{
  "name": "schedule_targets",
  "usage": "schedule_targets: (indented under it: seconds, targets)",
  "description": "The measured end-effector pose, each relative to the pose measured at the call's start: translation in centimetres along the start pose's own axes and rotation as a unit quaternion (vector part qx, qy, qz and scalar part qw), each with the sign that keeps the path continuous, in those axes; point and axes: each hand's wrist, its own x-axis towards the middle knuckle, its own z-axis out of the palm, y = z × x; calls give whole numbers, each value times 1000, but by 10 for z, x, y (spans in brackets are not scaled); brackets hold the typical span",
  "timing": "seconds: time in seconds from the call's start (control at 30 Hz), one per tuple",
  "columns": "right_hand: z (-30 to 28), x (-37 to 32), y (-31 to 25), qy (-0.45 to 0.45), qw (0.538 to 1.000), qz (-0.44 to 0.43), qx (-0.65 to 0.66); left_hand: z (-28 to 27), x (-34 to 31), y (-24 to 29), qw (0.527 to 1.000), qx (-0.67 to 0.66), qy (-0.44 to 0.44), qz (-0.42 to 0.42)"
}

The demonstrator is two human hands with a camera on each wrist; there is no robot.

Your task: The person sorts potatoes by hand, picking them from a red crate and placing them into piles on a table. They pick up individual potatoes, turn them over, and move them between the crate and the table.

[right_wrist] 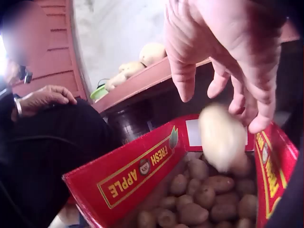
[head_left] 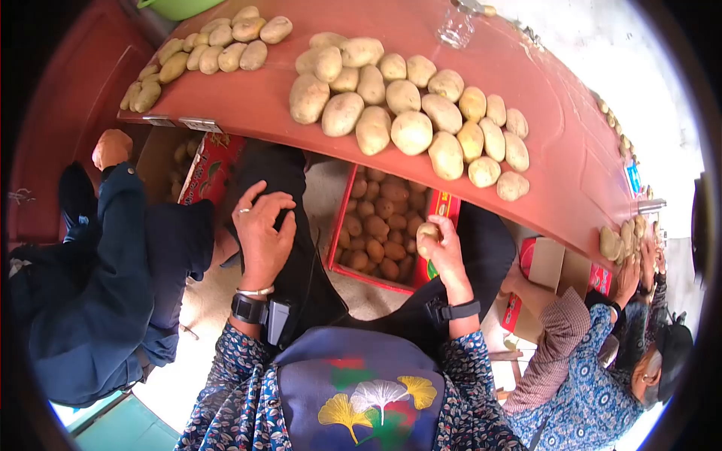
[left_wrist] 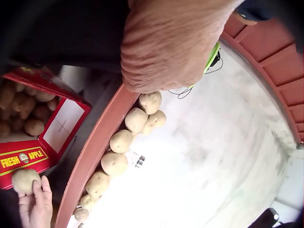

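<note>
My right hand (head_left: 449,254) is over the red cardboard box (head_left: 361,279) between my knees. A pale potato (right_wrist: 221,137) is at its fingertips; in the right wrist view it is blurred, below loosely spread fingers, with the thumb apart from it. Darker brown potatoes (head_left: 383,225) fill much of the box, which reads "Fresh Apple". My left hand (head_left: 263,233), with a ring and a bracelet, is over my left thigh, fingers relaxed and holding nothing. Pale potatoes (head_left: 411,133) lie in rows on the red tabletop (head_left: 248,113) ahead of me.
More potatoes (head_left: 214,46) lie at the table's far left. Another box (head_left: 199,169) stands under the table beside a seated person (head_left: 90,286). To the right, other people (head_left: 571,368) reach to the table, near an open carton (head_left: 556,270). A glass jar (head_left: 456,28) stands at the back.
</note>
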Motion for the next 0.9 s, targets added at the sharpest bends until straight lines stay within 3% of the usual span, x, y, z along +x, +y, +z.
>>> schedule_targets:
  seconds: [0.03,0.1,0.13,0.2,0.23,0.37,0.43,0.67,0.73,0.77,0.83,0.9]
  targets:
    - [4,0,-4,58,974,-93,-200,0,0,0,1000,2,8,1]
    - [10,-4,-20,50,993,-18,-104,1,-1,2,1000,-8,-3,-6]
    - [11,-5,-26,50,993,-21,-104,0,-1,5,1000,-4,-8,-15]
    - [11,-4,-38,-53,998,22,-12,0,-1,4,1000,-8,-7,-16]
    - [13,-4,-49,-53,998,19,-14,1,-1,4,1000,-12,-9,-19]
    - [23,8,-103,-122,991,-48,6,0,-1,4,1000,-10,-11,-19]
    - [33,22,-134,-146,981,-127,-25,0,-1,4,1000,-18,-17,-19]
    - [99,92,-219,-146,944,-244,-168,-3,-3,3,999,-31,-13,-25]
    - [118,117,-225,-59,894,-369,-246,-4,-3,3,999,-34,-16,-27]
    - [126,132,-229,-62,894,-370,-245,-4,-3,2,999,-31,-15,-29]
    - [140,149,-239,-14,840,-432,-328,-4,-3,-1,999,-32,-13,-33]
    - [148,159,-243,-15,849,-399,-346,-5,-3,-3,999,-31,-11,-36]
